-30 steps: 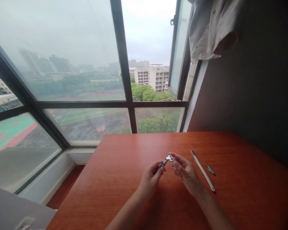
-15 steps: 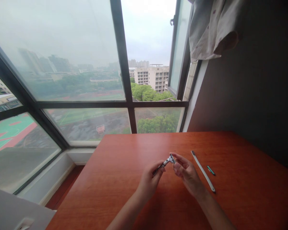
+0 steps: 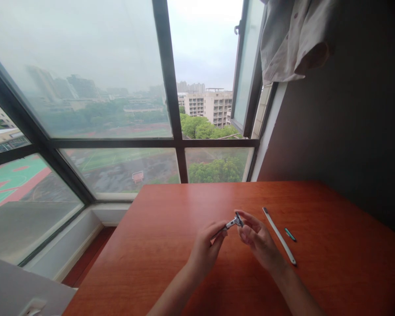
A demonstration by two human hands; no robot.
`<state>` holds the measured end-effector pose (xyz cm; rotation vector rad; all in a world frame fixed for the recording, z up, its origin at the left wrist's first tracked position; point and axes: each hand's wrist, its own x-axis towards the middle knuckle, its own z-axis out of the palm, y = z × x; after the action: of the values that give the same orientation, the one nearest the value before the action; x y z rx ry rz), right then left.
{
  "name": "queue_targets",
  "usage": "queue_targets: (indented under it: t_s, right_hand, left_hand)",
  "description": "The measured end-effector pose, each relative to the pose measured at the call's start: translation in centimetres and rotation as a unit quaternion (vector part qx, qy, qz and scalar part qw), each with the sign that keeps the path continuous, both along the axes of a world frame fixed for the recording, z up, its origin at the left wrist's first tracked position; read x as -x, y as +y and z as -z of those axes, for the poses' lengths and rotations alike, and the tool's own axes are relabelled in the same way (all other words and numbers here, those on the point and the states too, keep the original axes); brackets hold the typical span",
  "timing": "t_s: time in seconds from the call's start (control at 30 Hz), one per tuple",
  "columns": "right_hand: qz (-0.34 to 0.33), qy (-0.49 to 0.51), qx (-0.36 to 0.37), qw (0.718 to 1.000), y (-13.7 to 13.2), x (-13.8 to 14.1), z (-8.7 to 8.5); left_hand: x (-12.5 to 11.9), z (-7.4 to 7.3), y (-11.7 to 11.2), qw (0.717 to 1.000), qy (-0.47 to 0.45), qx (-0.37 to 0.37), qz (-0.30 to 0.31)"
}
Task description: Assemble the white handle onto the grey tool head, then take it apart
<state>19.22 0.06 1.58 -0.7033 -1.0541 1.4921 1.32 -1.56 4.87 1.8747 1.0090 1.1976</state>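
My left hand [image 3: 206, 249] is closed around the handle of a silver and dark razor [image 3: 231, 223], held up over the table. The razor's head points to the right, where the fingertips of my right hand [image 3: 258, 239] pinch its edge. Part of the handle is hidden inside my left fingers. Just right of my right hand, a long, slim white toothbrush [image 3: 281, 239] with a dark tip lies on the table. Beside it rests a small green and dark strip [image 3: 290, 234], perhaps a blade cartridge.
The reddish-brown wooden table [image 3: 171, 215] runs up to the window frame [image 3: 180, 160]. A hinged pane [image 3: 248, 70] stands open at the back. Grey cloth [image 3: 285, 48] hangs at the upper right, by the dark wall [image 3: 349, 114].
The razor has turned slightly in my hands and its head sits a little farther right. My right hand stays at the head; the toothbrush and green strip lie as before.
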Motion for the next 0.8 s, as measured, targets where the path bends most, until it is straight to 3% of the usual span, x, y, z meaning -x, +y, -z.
queue_targets:
  t_s: [0.27, 0.8]
  right_hand:
    - [-0.004, 0.035, 0.014, 0.999, -0.41, 0.03, -0.08]
    - [-0.016, 0.006, 0.008, 1.000, -0.46, -0.04, -0.36]
  left_hand:
    - [-0.09, -0.12, -0.10, 1.000, -0.010, -0.002, -0.001]
    - [0.00, -0.01, -0.08, 1.000, -0.016, -0.002, -0.011]
